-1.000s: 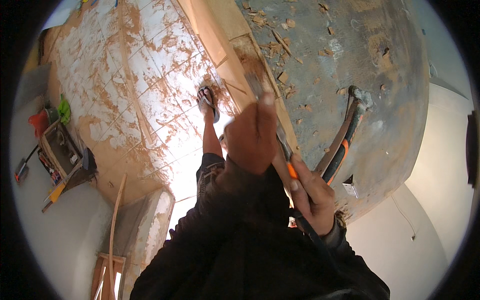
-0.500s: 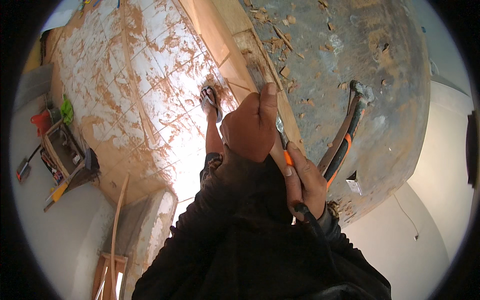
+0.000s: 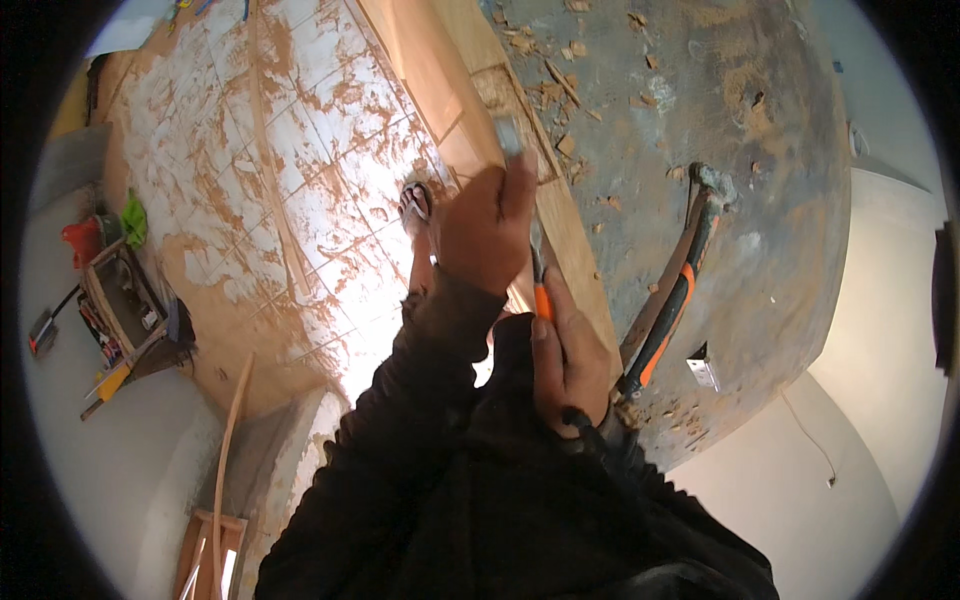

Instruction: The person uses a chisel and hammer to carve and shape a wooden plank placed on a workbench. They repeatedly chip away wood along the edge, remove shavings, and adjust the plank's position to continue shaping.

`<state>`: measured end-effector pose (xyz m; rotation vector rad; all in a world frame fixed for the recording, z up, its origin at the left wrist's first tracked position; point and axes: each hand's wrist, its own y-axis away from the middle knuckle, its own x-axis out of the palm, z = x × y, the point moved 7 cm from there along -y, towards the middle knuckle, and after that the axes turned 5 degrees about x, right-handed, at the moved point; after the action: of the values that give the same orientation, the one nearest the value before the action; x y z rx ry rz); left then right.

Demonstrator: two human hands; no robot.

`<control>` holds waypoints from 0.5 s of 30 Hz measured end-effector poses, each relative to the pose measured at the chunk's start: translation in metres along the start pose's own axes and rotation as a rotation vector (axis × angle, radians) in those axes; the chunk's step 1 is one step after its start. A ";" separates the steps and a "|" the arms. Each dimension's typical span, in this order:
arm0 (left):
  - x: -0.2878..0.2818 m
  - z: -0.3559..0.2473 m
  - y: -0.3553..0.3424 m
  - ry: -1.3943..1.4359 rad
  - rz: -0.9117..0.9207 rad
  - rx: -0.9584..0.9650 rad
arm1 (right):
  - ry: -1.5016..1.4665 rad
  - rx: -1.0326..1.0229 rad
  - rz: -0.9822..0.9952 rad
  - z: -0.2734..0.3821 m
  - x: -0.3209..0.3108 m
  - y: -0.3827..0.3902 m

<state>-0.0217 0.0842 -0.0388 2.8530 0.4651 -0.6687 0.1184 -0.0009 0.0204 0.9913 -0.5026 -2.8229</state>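
A chisel with an orange and black handle (image 3: 542,302) lies along a long wooden plank (image 3: 580,290). My right hand (image 3: 575,365) is closed round its handle. Farther up the tool, my left hand (image 3: 485,230) wraps the metal blade, thumb pointing ahead. The blade's tip (image 3: 508,135) rests at a shallow recess (image 3: 495,88) cut into the plank's face; contact at the edge is too blurred to tell. To the right of my hands a hammer (image 3: 680,290) with a black and orange grip lies on the grey surface, its head pointing away from me.
Wood chips (image 3: 565,145) lie scattered over the grey tabletop (image 3: 760,270). A small metal plate (image 3: 703,368) sits near the hammer. On the left, a tool box (image 3: 125,290) stands on the dusty tiled floor (image 3: 330,110), and a thin wood strip (image 3: 235,420) leans nearby.
Both hands and the chisel have shifted left and a little forward along the plank, and the chisel points straighter ahead. More of the hammer's grip shows.
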 end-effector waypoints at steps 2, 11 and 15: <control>0.001 0.002 0.009 0.014 0.030 -0.033 | 0.034 -0.057 -0.065 -0.005 0.010 0.010; -0.002 0.007 0.004 0.085 0.092 -0.056 | -0.058 0.059 0.066 0.002 0.018 0.010; -0.003 0.012 -0.014 0.148 0.214 -0.155 | -0.062 0.175 0.131 0.005 0.016 0.008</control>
<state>-0.0342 0.0937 -0.0494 2.7621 0.2156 -0.3696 0.1030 -0.0103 0.0173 0.8655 -0.8032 -2.7367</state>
